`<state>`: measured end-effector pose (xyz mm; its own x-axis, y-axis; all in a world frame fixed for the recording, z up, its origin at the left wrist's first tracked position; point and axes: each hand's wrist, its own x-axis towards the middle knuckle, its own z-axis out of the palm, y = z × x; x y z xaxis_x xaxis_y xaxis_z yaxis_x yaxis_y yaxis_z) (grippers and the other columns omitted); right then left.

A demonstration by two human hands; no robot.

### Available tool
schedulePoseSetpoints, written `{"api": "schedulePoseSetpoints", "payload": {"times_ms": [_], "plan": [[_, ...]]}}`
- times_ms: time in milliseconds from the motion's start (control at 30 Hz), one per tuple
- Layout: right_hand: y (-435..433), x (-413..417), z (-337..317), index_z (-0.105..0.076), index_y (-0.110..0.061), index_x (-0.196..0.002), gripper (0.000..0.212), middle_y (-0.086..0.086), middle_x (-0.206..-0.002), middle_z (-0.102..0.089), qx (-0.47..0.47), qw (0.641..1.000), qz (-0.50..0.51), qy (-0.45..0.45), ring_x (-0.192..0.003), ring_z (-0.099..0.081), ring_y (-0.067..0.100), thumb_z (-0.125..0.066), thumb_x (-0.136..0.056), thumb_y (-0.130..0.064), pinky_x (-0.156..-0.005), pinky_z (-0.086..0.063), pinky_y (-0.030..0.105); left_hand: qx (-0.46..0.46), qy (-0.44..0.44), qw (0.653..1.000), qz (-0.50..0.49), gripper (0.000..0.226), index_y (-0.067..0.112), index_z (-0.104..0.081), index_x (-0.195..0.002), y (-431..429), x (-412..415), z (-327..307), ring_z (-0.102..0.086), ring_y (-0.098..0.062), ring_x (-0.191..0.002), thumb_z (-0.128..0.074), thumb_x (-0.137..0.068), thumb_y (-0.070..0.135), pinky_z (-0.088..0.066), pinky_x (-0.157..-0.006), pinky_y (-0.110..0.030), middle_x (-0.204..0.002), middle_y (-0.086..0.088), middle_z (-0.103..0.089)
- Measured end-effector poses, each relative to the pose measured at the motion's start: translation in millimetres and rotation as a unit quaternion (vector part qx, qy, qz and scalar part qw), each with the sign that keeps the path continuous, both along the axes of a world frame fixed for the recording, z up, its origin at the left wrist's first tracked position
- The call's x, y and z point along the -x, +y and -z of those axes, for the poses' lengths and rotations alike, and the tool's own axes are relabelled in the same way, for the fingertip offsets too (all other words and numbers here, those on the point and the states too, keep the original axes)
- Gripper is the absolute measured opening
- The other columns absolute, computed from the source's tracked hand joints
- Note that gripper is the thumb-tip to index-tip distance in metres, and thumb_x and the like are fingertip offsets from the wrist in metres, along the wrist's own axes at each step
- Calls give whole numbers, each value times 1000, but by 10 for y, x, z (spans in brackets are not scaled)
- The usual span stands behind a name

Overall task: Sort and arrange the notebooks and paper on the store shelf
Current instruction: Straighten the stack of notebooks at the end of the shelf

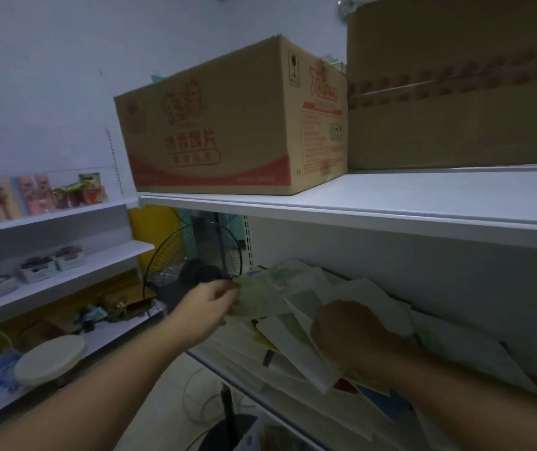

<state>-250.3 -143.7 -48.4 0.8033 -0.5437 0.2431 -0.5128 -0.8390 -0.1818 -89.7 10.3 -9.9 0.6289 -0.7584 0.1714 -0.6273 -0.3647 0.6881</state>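
The left hand (208, 307) pinches the edge of a green notebook (263, 289) at the left end of a messy pile (296, 356) on the shelf (228, 377). The right hand (348, 333) lies on the pile. Its fingers are too dark to tell.

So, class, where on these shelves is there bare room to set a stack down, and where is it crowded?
Free: the top shelf's front strip, beside the printed carton, before the plain carton. Crowded: the lower shelf, heaped with notebooks.

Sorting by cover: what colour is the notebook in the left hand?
Pale green notebook, pinched by the left hand; head view shows it best.
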Motion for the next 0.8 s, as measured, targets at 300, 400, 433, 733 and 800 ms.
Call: {"api": "schedulePoseSetpoints", "payload": {"times_ms": [300, 400, 433, 733, 800], "plan": [[96, 160, -48, -59, -15, -49, 37, -3, -38, -46, 280, 953, 31, -108, -26, -39, 10, -91, -30, -17, -35, -27, 12, 25, 455, 887, 74, 52, -9, -56, -120, -741, -269, -168, -69, -34, -80, -50, -95, 37, -59, -63, -34, -93, -24, -70], [221, 122, -153, -68, -16, -71, 12, -2, -54, -57, 312, 934, -24, -173, -39, -52, 17, -76, -62, -18, -37, -36, 19, -22, 528, 831, 172, 56, 0, -66, -112, -844, -357, -175, -69, -33, -88, -55, -88, 50, -56, -77, -38, -103, -21, -69], [291, 79, -194, -69, -16, -79, 8, 0, -65, -63, 311, 932, -46, -179, -48, -58, 20, -66, -72, -17, -39, -41, 22, -32, 531, 825, 192, 46, 5, -67, -109, -849, -400, -174, -68, -31, -87, -62, -84, 43, -54, -76, -37, -104, -18, -69], [653, -702, -176, -48, -11, -135, 62, 18, -150, -32, 233, 966, 88, -68, -137, -33, 33, -25, -95, -52, -109, -32, 51, 166, 562, 783, 207, 22, 11, -58, -107, -579, -1194, -85, -61, -34, -79, -46, -90, 5, -50, -78, -44, -90, -17, -65], [732, -933, -152, -15, -16, -150, 85, 10, -159, -2, 77, 983, 165, -23, -146, -7, 26, -10, -83, -68, -118, -10, 46, 199, 547, 793, 179, 26, 13, -56, -114, -476, -1484, -39, -62, -34, -78, -48, -91, 7, -52, -74, -43, -92, -17, -66]]}}
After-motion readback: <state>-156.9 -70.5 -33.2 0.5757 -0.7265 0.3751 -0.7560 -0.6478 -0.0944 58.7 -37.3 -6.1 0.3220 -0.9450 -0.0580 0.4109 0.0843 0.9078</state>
